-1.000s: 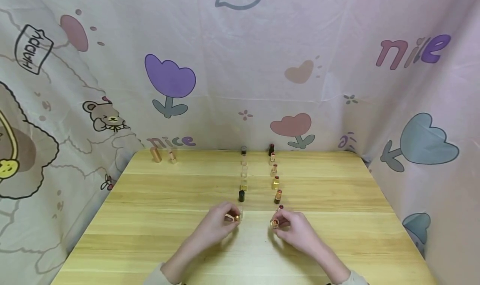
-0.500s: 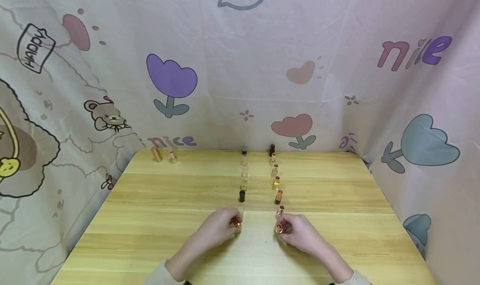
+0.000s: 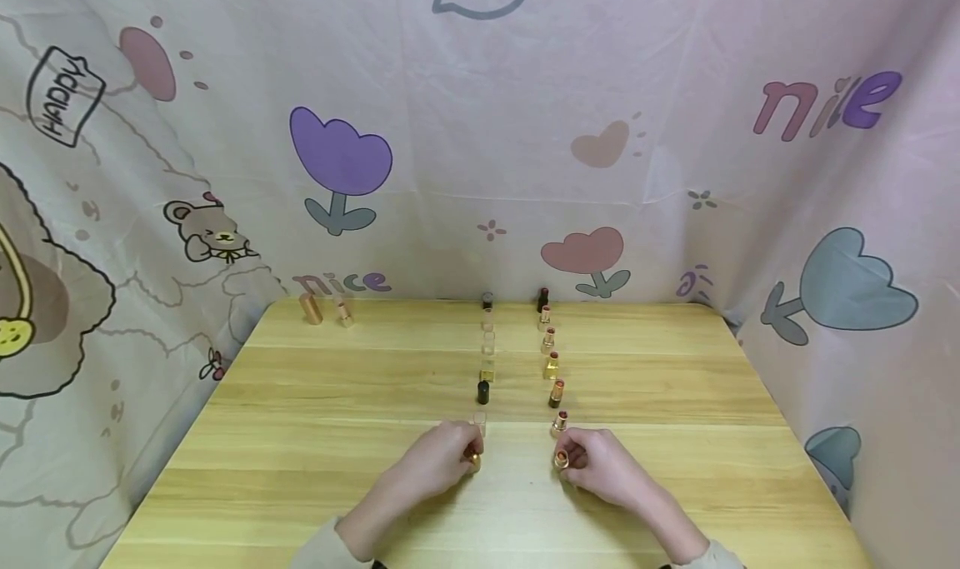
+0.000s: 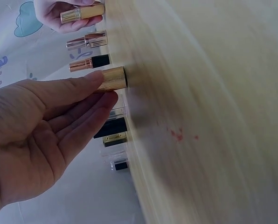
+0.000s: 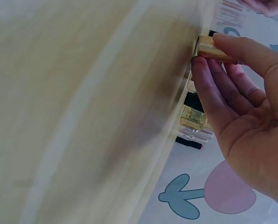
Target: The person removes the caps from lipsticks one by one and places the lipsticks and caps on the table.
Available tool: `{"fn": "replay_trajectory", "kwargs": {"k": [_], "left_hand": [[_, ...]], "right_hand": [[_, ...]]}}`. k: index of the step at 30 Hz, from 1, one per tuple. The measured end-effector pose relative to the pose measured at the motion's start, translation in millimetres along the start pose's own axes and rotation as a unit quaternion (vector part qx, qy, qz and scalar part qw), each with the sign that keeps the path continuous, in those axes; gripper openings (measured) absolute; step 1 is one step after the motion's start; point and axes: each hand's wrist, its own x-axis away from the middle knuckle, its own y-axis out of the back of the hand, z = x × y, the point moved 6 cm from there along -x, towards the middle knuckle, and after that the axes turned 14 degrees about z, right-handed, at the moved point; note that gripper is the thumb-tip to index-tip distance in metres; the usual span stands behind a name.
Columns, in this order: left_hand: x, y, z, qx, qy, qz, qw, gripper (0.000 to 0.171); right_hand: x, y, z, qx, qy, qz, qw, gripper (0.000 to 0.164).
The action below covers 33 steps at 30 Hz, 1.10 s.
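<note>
My left hand [image 3: 438, 461] pinches a gold lipstick cap [image 4: 114, 79] between thumb and fingers. The cap's dark-rimmed end is at or close to the tabletop; contact cannot be told. My right hand [image 3: 603, 466] holds an uncapped gold lipstick [image 3: 561, 461] upright by its tube, its base at the table surface. Just beyond the left hand is a clear cap [image 3: 480, 421], with a black cap [image 3: 483, 392] behind it. Beyond the right hand stands an open lipstick with a clear base [image 3: 559, 423], then a black-based lipstick [image 3: 557, 394].
Two rows run towards the back of the wooden table [image 3: 300, 419]: caps on the left, including a yellowish cap [image 3: 487, 371], and open lipsticks on the right, including a gold lipstick [image 3: 552, 366]. A gold tube [image 3: 311, 309] and another lipstick [image 3: 344, 314] are at the back left.
Both hands have come nearer the person, bringing the gold cap and gold lipstick down in front of the two rows. The right hand also shifted slightly right.
</note>
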Motion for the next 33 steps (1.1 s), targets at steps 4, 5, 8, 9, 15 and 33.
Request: {"fn": "replay_trajectory", "kwargs": {"k": [4,5,8,9,15,33], "left_hand": [[0.0,-2.4,1.3,-0.009,0.003,0.002,0.9999,0.018],[0.0,-2.4,1.4,-0.01,0.003,0.001,0.9999,0.018],[0.1,-2.9,1.9,-0.01,0.001,0.001,1.0,0.019],[0.3,-2.8,1.9,-0.01,0.001,0.002,1.0,0.02],[1.3,-3.5,3.5,-0.006,-0.001,0.005,1.0,0.022],[17.0,5.6,9.4,0.05,0.021,-0.034,0.998,0.023]], "right_hand": [[0,0,-1,0.003,0.0,-0.003,1.0,0.025],[0,1,-1,0.003,-0.001,-0.003,1.0,0.025],[0,1,-3,0.003,-0.006,-0.003,1.0,0.025],[0,1,-3,0.002,-0.008,-0.002,1.0,0.025],[2,1,-6,-0.008,-0.014,0.005,1.0,0.025],[2,2,-6,-0.026,-0.017,0.011,0.999,0.025]]}}
